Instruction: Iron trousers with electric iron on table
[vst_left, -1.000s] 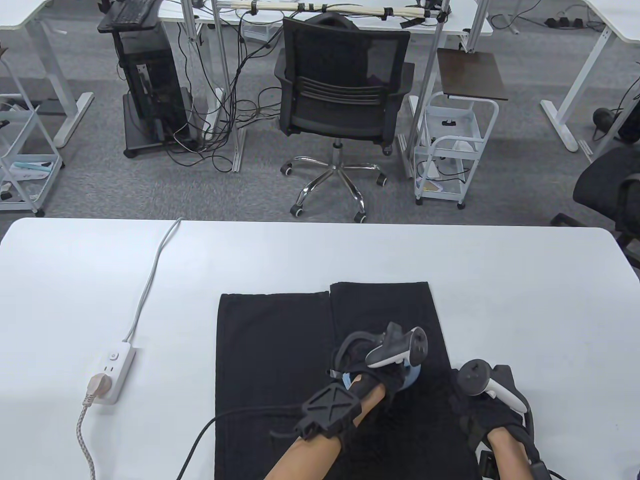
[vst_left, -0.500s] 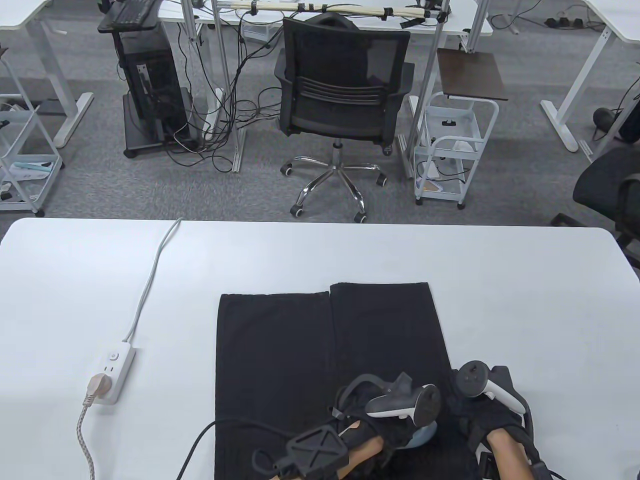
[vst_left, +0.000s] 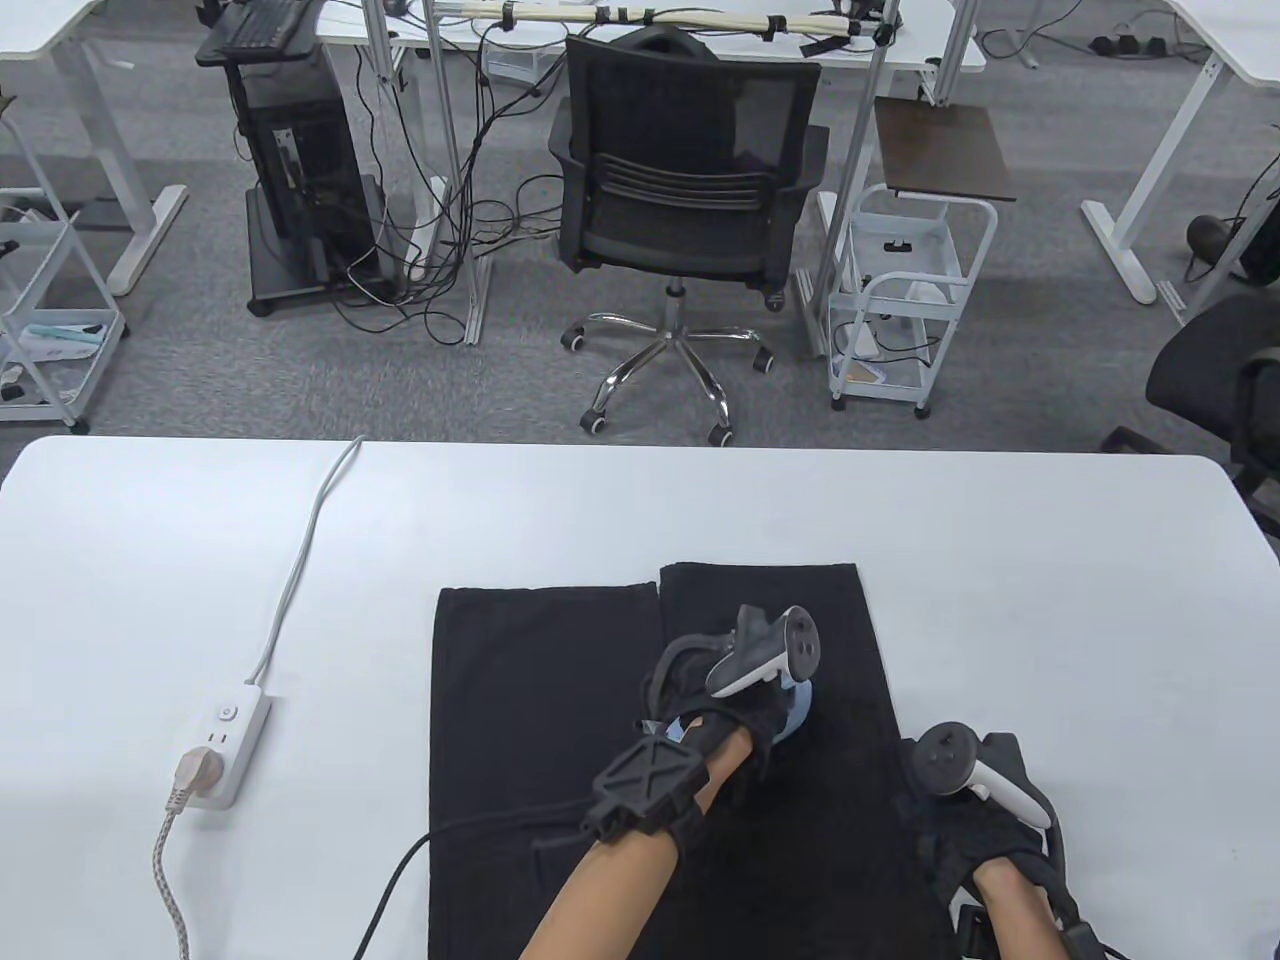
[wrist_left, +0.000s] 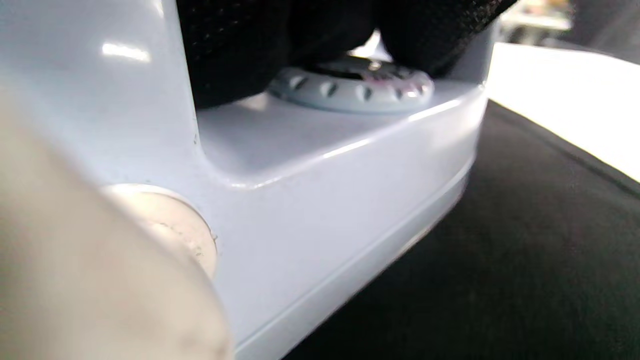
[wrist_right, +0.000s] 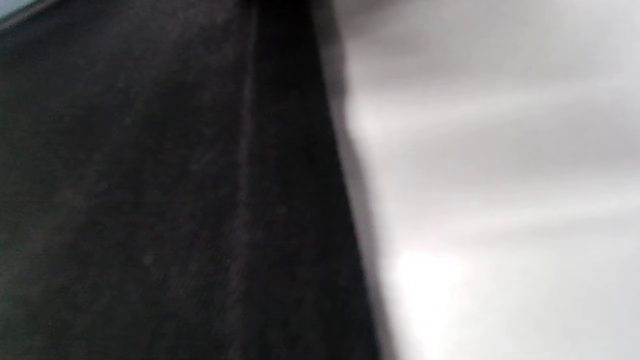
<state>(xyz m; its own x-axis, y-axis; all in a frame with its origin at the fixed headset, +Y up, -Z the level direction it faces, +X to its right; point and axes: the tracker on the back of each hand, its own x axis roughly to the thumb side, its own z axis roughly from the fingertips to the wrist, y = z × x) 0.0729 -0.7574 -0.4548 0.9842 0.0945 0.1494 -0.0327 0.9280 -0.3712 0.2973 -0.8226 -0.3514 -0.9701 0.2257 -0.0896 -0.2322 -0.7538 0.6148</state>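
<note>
Black trousers (vst_left: 560, 700) lie flat on the white table (vst_left: 1000, 560), legs pointing away from me. My left hand (vst_left: 735, 700) grips the handle of a light blue electric iron (vst_left: 797, 712) that rests on the right trouser leg. The left wrist view shows the iron's body (wrist_left: 310, 200) and dial (wrist_left: 355, 85) close up on the black cloth (wrist_left: 525, 250). My right hand (vst_left: 975, 815) rests on the trousers' right edge near the front of the table. The right wrist view shows only black cloth (wrist_right: 150, 200) beside bare table (wrist_right: 500, 200); the fingers are hidden.
A white power strip (vst_left: 232, 750) with a plug in it lies at the left; its grey cable (vst_left: 300, 560) runs to the far edge. The iron's black cord (vst_left: 440, 845) trails across the left trouser leg. An office chair (vst_left: 685, 190) stands beyond the table.
My left hand pulled the iron toward me along the right trouser leg, then pushed it away again, further up the leg than before. The right hand has stayed in place.
</note>
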